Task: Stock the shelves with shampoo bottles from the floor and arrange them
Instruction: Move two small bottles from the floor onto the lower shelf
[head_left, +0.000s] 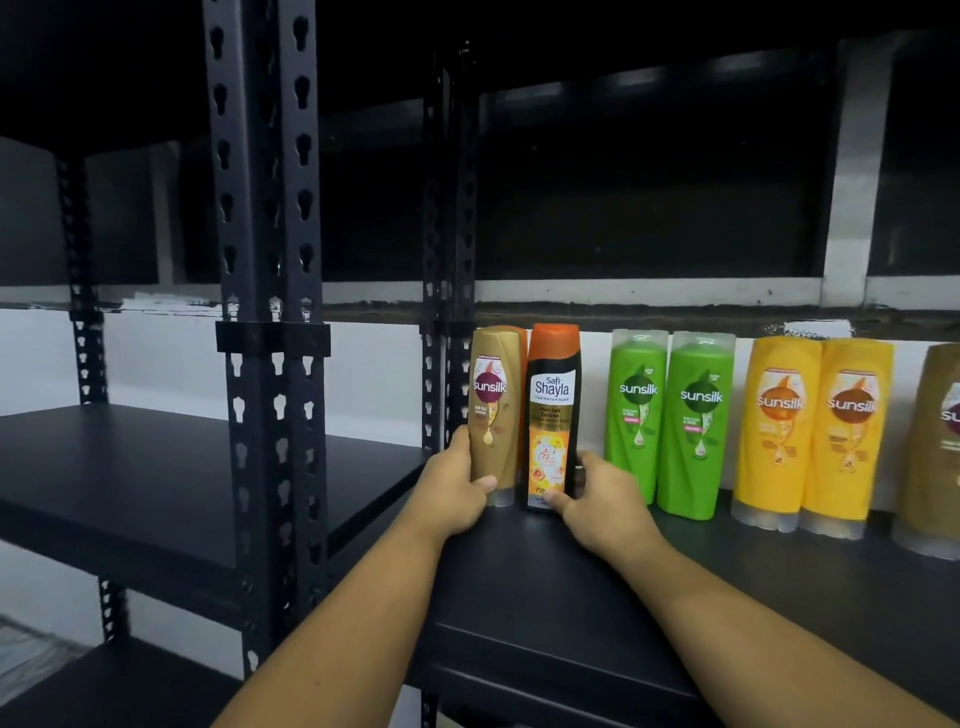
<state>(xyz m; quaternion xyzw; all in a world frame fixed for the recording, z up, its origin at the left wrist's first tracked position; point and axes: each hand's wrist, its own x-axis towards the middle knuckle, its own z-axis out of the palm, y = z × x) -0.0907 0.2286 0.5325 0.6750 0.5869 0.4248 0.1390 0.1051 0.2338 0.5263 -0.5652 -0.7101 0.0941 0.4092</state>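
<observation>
- Head view: gold Sunsilk bottle (493, 410) and black Safi Shayla bottle (553, 415) stand upright, touching, at the shelf's (519, 582) left end.
- left hand (457, 493) grasps the gold bottle's base and right hand (597, 501) grasps the black one's, probably squaring them with labels out.
- green bottles (670, 421) and yellow bottles (815, 431) stand alongside, paired by colour.

You have bare shelf (545, 582) along the front edge and open height above what stands on it. At the left end the gold bottle (493, 410) stands just beside the back post (449, 260), and your left hand (457, 493) fills that slot. The gap between the black bottle (553, 415) and the nearest green bottle (636, 410) is narrow, with your right hand (605, 501) in it.
</observation>
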